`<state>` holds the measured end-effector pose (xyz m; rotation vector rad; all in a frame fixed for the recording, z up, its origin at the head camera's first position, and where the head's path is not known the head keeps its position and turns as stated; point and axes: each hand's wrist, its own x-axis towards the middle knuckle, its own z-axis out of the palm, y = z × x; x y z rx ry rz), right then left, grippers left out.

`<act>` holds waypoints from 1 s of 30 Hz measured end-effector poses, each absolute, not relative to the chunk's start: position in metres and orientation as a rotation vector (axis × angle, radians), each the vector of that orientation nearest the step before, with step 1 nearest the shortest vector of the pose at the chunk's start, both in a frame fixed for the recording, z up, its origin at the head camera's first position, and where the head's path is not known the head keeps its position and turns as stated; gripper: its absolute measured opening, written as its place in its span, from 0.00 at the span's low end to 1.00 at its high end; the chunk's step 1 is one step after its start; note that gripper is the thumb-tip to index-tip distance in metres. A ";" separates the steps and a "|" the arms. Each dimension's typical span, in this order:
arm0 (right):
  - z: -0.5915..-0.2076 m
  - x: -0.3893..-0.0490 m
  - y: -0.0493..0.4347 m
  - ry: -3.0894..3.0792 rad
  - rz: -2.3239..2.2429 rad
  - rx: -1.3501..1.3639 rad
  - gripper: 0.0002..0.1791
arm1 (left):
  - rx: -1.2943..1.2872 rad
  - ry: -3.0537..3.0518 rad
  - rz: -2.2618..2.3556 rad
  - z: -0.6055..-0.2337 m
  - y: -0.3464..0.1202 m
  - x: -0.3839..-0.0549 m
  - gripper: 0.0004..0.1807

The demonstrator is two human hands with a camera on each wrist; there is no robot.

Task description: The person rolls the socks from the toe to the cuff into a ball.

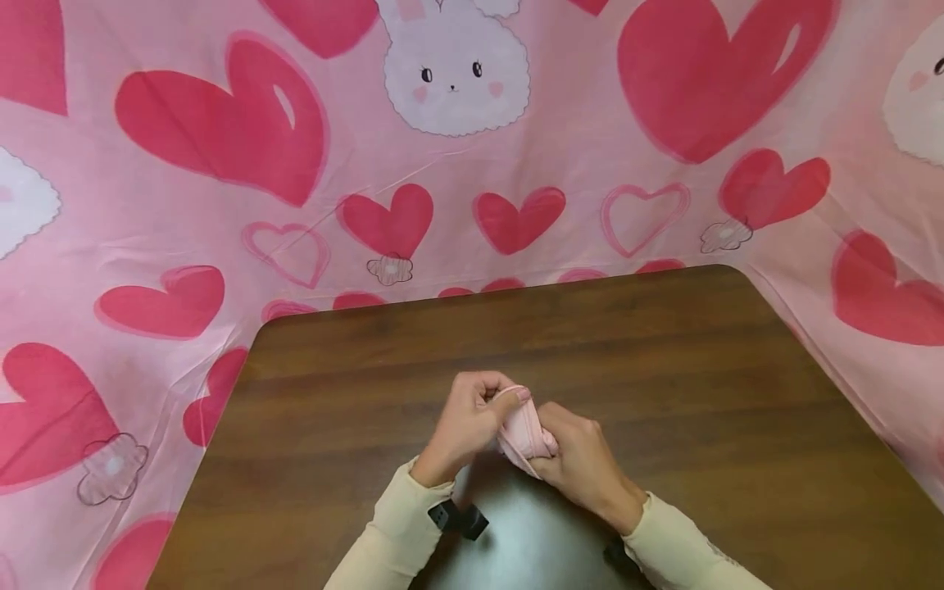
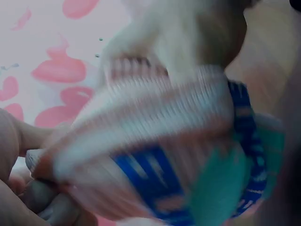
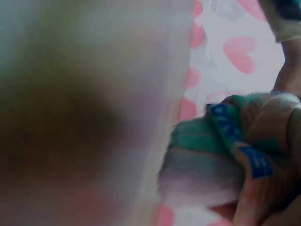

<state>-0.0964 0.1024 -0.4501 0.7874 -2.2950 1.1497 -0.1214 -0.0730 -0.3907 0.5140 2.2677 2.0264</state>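
Both hands work on a pink sock [image 1: 520, 436], bunched up and held over the table in front of me. In the head view my left hand [image 1: 469, 419] pinches its upper left edge, thumb over the fabric. My right hand [image 1: 587, 456] grips the sock's right end, its fingers partly hidden behind the cloth. Up close in the left wrist view, the blurred sock [image 2: 155, 122] shows a ribbed knit, blue bands with pale marks and a green patch. From the right wrist, the sock [image 3: 202, 160] shows a rounded end in green, grey and pale pink.
The brown wooden table [image 1: 354, 385] spreads around the hands, with rounded far corners. A pink cloth [image 1: 442, 164] with hearts and rabbit faces hangs behind it and along the sides. Black straps [image 1: 459, 519] sit at the wrists, over cream sleeves [image 1: 401, 528].
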 end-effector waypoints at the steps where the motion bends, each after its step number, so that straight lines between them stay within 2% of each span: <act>1: -0.452 -0.094 0.104 -2.247 1.205 0.811 0.20 | 0.499 2.263 2.000 -0.392 -0.073 -0.122 0.10; 7: -0.453 -0.081 0.111 -1.883 1.492 0.909 0.27 | 0.438 2.148 1.947 -0.397 -0.072 -0.119 0.08; 12: -0.438 -0.075 0.108 -1.719 1.540 0.970 0.21 | 0.423 1.988 1.957 -0.391 -0.071 -0.119 0.07; 15: -0.428 -0.080 0.109 -1.717 1.355 1.084 0.20 | 0.373 1.908 1.978 -0.386 -0.073 -0.121 0.06; 19: -0.419 -0.091 0.112 -1.766 0.838 1.242 0.23 | 0.328 1.852 2.000 -0.380 -0.078 -0.124 0.05; 22: -0.414 -0.096 0.112 -1.776 0.504 1.240 0.23 | 0.302 1.861 2.019 -0.376 -0.082 -0.124 0.07; 25: -0.410 -0.097 0.109 -1.821 0.379 1.159 0.22 | 0.267 1.880 2.029 -0.373 -0.084 -0.124 0.12; 30: -0.414 -0.095 0.103 -1.959 0.435 1.087 0.22 | 0.246 1.796 2.065 -0.375 -0.086 -0.124 0.18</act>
